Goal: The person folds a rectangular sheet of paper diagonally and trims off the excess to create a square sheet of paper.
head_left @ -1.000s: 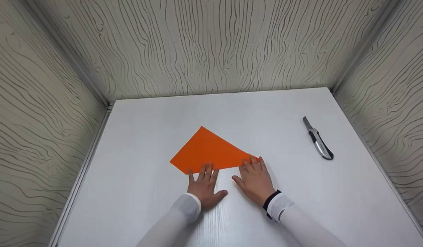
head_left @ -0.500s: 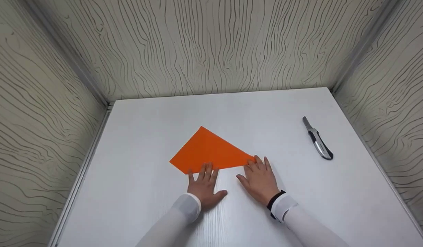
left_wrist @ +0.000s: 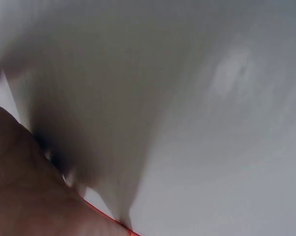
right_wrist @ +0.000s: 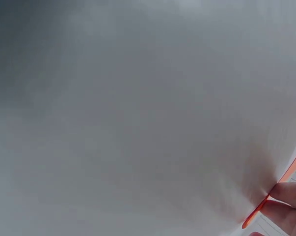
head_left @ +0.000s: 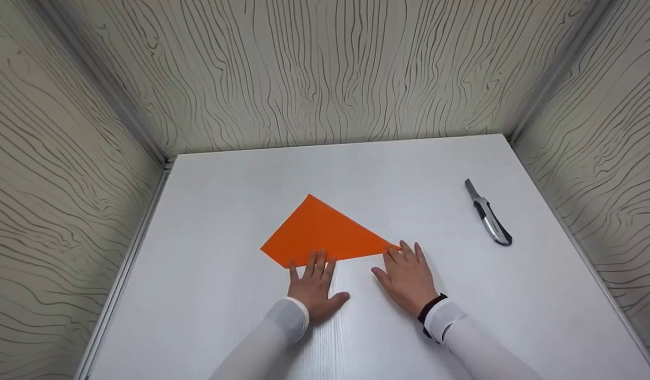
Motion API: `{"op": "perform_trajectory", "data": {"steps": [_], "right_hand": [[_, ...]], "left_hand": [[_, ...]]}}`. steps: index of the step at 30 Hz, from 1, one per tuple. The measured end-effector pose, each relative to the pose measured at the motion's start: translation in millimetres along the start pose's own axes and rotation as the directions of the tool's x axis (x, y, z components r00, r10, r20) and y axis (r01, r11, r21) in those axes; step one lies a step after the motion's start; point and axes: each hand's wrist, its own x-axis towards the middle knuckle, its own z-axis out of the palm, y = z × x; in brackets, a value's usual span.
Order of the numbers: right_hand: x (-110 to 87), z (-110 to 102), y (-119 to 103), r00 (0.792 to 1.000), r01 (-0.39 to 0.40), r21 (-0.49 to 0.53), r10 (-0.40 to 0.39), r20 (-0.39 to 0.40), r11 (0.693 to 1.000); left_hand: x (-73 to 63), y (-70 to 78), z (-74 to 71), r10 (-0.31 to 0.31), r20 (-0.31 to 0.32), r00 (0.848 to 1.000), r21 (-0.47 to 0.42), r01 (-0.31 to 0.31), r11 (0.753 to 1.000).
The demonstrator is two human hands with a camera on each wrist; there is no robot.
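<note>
A sheet of orange paper (head_left: 314, 227) lies at the middle of the white surface (head_left: 214, 200). One fold seems to be made along its straight near edge, with the crease probably not fully pressed; no cut is visible. The near edge is pressed by the left hand (head_left: 315, 289), fingers straight and spread; the right tip is touched by the right hand (head_left: 409, 277), fingers extended. Nothing is gripped. A utility knife (head_left: 493, 221) is seen well apart, farther right.
</note>
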Motion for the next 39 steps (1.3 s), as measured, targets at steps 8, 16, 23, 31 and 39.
{"op": "perform_trajectory", "data": {"steps": [8, 16, 23, 31, 39], "right_hand": [[-2.5, -1.1, 7.7, 1.000, -0.027, 0.014, 0.027, 0.011, 1.000], [-1.1, -3.2, 12.5, 0.999, -0.035, 0.031, 0.034, 0.016, 0.999], [0.0, -7.4, 16.0, 0.999, -0.044, 0.016, 0.044, 0.018, 0.999], [-0.2, -9.5, 22.2, 0.998, -0.054, 0.012, 0.054, 0.033, 0.998], [-1.5, -9.4, 24.4, 0.998, -0.062, 0.042, 0.061, 0.021, 0.997]], "left_hand": [[-0.1, 0.0, -0.2, 0.000, -0.003, 1.000, -0.003, 0.000, 1.000], [0.6, 0.1, -0.8, -0.006, 0.015, 1.000, 0.005, 0.006, 1.000], [1.7, 0.3, -1.2, -0.007, 0.024, 1.000, 0.000, 0.007, 1.000], [1.6, -0.9, -3.7, -0.002, 0.034, 0.999, -0.008, 0.002, 1.000], [0.2, -4.0, -3.2, 0.014, 0.024, 1.000, -0.019, -0.014, 1.000]]}}
